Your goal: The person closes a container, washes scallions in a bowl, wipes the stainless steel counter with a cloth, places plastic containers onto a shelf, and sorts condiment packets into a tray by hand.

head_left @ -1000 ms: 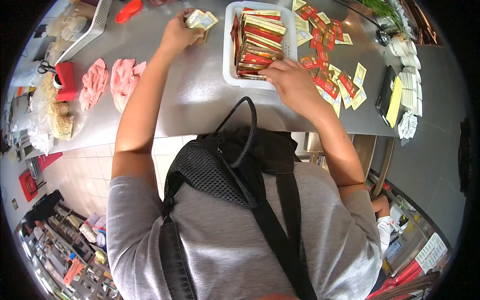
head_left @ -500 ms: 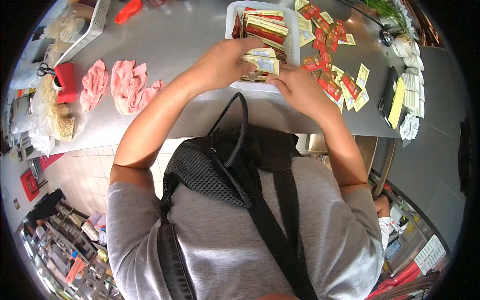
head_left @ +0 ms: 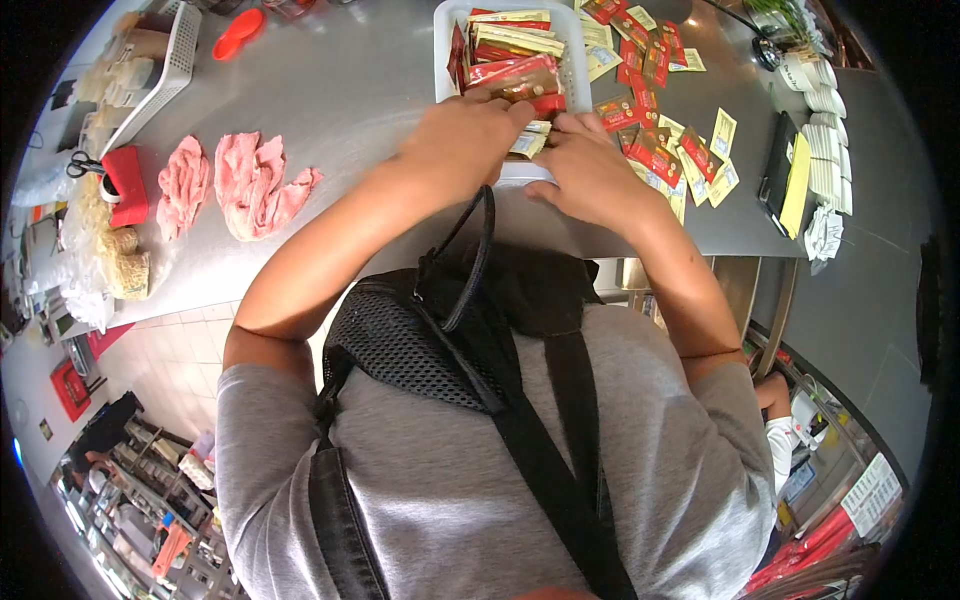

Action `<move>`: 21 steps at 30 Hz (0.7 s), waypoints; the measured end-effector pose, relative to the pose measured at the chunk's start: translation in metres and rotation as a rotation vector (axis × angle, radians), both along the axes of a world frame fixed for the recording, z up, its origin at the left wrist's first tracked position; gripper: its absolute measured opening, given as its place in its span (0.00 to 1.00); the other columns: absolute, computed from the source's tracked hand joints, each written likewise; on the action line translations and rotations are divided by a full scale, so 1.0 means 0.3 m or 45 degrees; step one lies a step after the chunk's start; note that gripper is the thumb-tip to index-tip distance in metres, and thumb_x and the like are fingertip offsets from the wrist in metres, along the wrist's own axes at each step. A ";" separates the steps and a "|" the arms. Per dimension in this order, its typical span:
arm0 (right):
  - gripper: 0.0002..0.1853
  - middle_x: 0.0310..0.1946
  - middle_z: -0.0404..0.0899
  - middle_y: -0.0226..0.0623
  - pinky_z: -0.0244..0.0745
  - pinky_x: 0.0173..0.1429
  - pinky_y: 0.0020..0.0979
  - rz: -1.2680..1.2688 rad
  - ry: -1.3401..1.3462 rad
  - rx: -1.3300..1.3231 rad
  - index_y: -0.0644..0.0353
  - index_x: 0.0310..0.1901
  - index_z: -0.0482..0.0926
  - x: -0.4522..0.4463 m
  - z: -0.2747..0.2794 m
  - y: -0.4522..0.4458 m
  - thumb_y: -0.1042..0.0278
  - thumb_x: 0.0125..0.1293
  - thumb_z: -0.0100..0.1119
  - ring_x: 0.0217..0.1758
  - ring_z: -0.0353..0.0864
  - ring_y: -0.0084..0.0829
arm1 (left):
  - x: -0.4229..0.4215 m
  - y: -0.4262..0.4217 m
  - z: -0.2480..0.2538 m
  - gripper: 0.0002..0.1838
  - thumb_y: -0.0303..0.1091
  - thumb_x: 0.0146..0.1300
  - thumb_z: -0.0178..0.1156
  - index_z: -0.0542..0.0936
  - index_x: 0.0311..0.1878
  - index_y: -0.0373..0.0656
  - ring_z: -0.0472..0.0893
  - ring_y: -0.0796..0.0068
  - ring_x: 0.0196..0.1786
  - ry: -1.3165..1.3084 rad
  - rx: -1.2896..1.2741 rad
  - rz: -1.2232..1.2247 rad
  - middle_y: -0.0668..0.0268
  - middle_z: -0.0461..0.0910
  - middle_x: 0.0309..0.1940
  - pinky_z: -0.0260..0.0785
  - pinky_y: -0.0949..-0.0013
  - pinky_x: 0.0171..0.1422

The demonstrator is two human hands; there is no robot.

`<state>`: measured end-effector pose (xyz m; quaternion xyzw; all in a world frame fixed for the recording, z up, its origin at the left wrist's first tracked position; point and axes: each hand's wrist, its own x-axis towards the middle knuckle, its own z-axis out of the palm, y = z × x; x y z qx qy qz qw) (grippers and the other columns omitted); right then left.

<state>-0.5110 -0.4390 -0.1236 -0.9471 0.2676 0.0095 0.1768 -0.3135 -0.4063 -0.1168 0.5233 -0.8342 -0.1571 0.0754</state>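
Observation:
A white plastic basket [head_left: 443,55] stands on the steel counter, packed with red and cream sachets [head_left: 515,42]. My left hand [head_left: 465,145] reaches over its near left side, fingers curled down onto the sachets inside; the thumb is hidden. A red sachet [head_left: 520,78] lies tilted just beyond these fingers. My right hand [head_left: 595,175] rests at the near right corner, fingertips at the basket's edge and thumb held apart from them. Cream sachets [head_left: 530,138] show between both hands. Loose red and cream sachets [head_left: 655,155] lie scattered to the right of the basket.
Pink cloths [head_left: 250,185] lie on the steel counter [head_left: 350,80] at left, near a red holder with scissors [head_left: 125,185] and a white perforated basket [head_left: 165,75]. Red lids [head_left: 238,33] sit farther back. Stacked white cups [head_left: 825,130] and a black folder with yellow paper [head_left: 790,185] stand right.
The cream sachets held up in my left hand have gone down into the basket. A red sachet now shows on top. Both hands have turned palm-down, lower at the near side.

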 end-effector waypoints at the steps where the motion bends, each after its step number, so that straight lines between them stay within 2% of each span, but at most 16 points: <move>1: 0.15 0.38 0.83 0.38 0.60 0.63 0.39 -0.027 0.046 -0.024 0.60 0.34 0.86 -0.005 0.010 0.004 0.55 0.55 0.68 0.53 0.72 0.37 | -0.001 -0.002 0.001 0.22 0.23 0.54 0.58 0.73 0.55 0.42 0.78 0.52 0.56 -0.027 0.021 -0.006 0.57 0.80 0.51 0.75 0.54 0.55; 3: 0.12 0.39 0.82 0.37 0.58 0.65 0.41 -0.081 0.137 -0.071 0.58 0.36 0.85 -0.021 0.049 0.013 0.59 0.56 0.67 0.53 0.74 0.37 | -0.004 -0.004 0.001 0.22 0.24 0.55 0.58 0.73 0.56 0.41 0.77 0.52 0.57 -0.081 0.064 -0.017 0.56 0.79 0.52 0.74 0.55 0.57; 6: 0.09 0.40 0.82 0.37 0.61 0.63 0.40 -0.213 -0.082 -0.012 0.57 0.37 0.84 -0.059 0.114 -0.003 0.63 0.56 0.67 0.49 0.77 0.39 | 0.006 -0.002 -0.015 0.23 0.19 0.50 0.62 0.75 0.54 0.36 0.78 0.50 0.55 0.254 0.013 -0.097 0.51 0.79 0.50 0.72 0.55 0.59; 9: 0.09 0.37 0.81 0.36 0.65 0.58 0.39 -0.267 -0.378 -0.070 0.54 0.39 0.82 -0.065 0.081 -0.017 0.66 0.57 0.65 0.48 0.77 0.38 | 0.016 -0.010 -0.013 0.22 0.23 0.58 0.58 0.73 0.57 0.40 0.75 0.50 0.59 0.413 0.095 -0.117 0.52 0.77 0.54 0.71 0.55 0.62; 12: 0.10 0.37 0.81 0.35 0.66 0.53 0.39 -0.268 -0.523 -0.128 0.54 0.41 0.80 -0.031 -0.016 -0.023 0.69 0.56 0.65 0.48 0.77 0.38 | 0.031 0.014 0.002 0.21 0.22 0.59 0.57 0.73 0.58 0.40 0.74 0.49 0.60 0.278 0.057 -0.023 0.51 0.77 0.53 0.69 0.55 0.62; 15: 0.12 0.39 0.82 0.33 0.66 0.56 0.36 -0.293 -0.298 -0.080 0.55 0.43 0.81 -0.012 -0.023 -0.035 0.71 0.55 0.65 0.47 0.77 0.39 | 0.028 0.021 -0.012 0.23 0.20 0.55 0.56 0.74 0.57 0.41 0.74 0.49 0.59 0.331 0.148 0.027 0.52 0.77 0.52 0.69 0.54 0.61; 18: 0.11 0.38 0.81 0.33 0.66 0.57 0.38 -0.282 -0.309 -0.231 0.55 0.42 0.81 -0.033 -0.008 -0.049 0.72 0.55 0.65 0.47 0.77 0.39 | 0.014 0.025 -0.075 0.22 0.20 0.56 0.55 0.75 0.57 0.41 0.74 0.50 0.58 0.623 -0.038 -0.044 0.53 0.76 0.51 0.69 0.55 0.62; 21: 0.08 0.38 0.81 0.33 0.67 0.56 0.37 -0.186 -0.121 -0.195 0.56 0.39 0.82 -0.063 0.047 -0.034 0.73 0.55 0.63 0.46 0.77 0.37 | 0.015 0.033 -0.116 0.20 0.20 0.55 0.56 0.77 0.53 0.41 0.73 0.52 0.58 0.536 0.009 -0.144 0.54 0.76 0.49 0.68 0.57 0.62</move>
